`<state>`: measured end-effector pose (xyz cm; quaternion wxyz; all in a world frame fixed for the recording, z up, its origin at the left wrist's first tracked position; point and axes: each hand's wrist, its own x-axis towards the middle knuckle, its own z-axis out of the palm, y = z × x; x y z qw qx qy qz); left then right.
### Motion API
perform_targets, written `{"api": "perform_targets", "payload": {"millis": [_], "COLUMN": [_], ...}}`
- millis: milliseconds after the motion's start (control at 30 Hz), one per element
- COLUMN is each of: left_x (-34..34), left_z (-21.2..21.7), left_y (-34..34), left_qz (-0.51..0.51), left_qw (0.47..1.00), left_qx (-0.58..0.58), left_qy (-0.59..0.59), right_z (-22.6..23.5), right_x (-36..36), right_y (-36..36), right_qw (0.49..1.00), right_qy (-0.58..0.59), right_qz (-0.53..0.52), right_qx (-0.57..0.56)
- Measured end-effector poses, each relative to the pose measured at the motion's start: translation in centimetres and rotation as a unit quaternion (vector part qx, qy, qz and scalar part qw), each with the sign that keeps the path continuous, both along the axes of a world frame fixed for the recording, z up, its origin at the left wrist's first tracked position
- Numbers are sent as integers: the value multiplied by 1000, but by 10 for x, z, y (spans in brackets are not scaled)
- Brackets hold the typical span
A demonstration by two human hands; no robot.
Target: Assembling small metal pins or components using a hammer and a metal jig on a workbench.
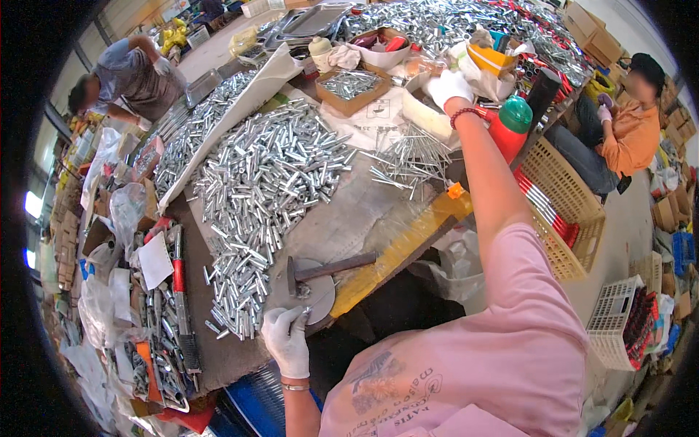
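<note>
My left hand (286, 341), in a white glove, is at the table's near edge beside a round grey disc (320, 297). Its thumb and fingers are pinched together at the disc's rim, around something too small to make out. Across the disc lies a hammer (331, 268) with a dark handle. My right hand (449, 90), also gloved, reaches to the far side of the table, beside an orange-yellow box (489, 60) and a white foam-like block (427, 118). Its fingers are mostly hidden. Short metal tubes (273, 171) form a large heap left of the hammer.
Thin metal rods (416, 154) lie below my right hand, near a red bottle with a green cap (511, 125). A cardboard tray of small parts (353, 84) stands farther back. Yellow tape (400, 251) covers the table edge. One person (135, 80) works at left, another (630, 138) sits right.
</note>
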<state>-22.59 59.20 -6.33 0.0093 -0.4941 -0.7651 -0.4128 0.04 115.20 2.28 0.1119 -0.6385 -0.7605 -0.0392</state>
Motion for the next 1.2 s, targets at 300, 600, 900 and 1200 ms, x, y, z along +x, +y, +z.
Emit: {"api": "perform_targets", "payload": {"millis": [300,600,900,1200], "left_x": [4,-1,-2,-2], "left_z": [-1,0,-1,0], "left_y": [9,-8,1,-3], "left_qz": [-14,11,-18,-3], "left_qw": [1000,1000,999,1000], "left_qx": [2,3,24,5], "left_qy": [8,10,12,18], "right_z": [-70,-27,-126,-107], "right_x": [-66,-11,46,31], "right_y": [-60,-62,9,-106], "right_qw": [938,888,795,801], "right_qy": [101,425,590,594], "right_qz": [289,-127,-139,41], "right_qx": [165,124,29,66]}}
